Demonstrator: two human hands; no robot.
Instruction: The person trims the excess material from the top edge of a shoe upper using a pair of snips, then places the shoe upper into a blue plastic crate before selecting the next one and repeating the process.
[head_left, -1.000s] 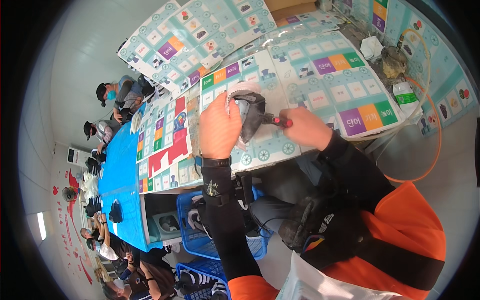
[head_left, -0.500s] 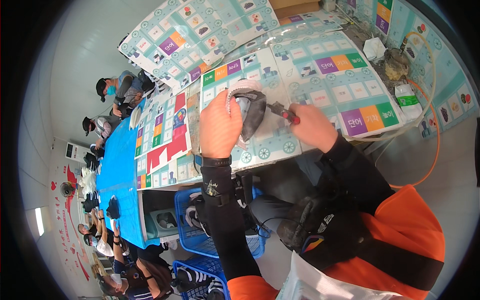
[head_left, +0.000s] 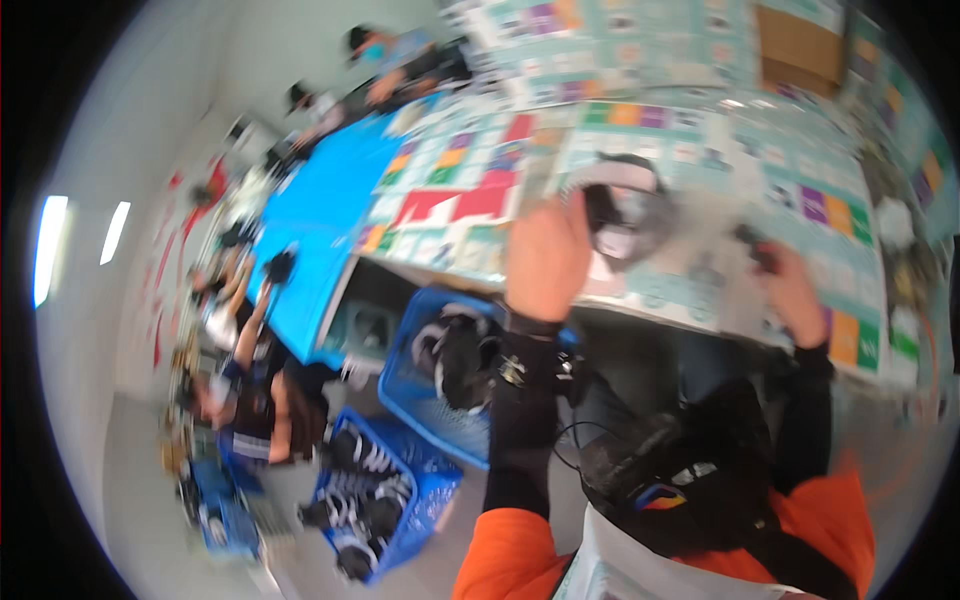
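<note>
My left hand point(head_left: 548, 258) is closed on a grey and black shoe point(head_left: 648, 208) with a pale sole edge, held tilted above the table. The shoe's opening faces up toward me, and motion blur smears its outline. To the right and apart from the shoe, my right hand point(head_left: 796, 298) grips a small dark hand tool point(head_left: 757, 250), whose tip points toward the shoe. Blur hides the exact kind of the tool. Beneath both hands lies the worktable point(head_left: 690, 300), covered with printed teal sheets.
Below the table's front edge, a blue basket point(head_left: 398, 405) holds dark shoes. Another blue basket point(head_left: 432, 500) of black-and-white shoes stands on the floor. A blue-topped table point(head_left: 325, 195) extends left, with several people beside it. A brown cardboard box point(head_left: 800, 48) stands behind.
The view has swung left, bringing the floor basket more fully into sight. My right hand and its tool have drawn away from the shoe, which my left hand has turned.
</note>
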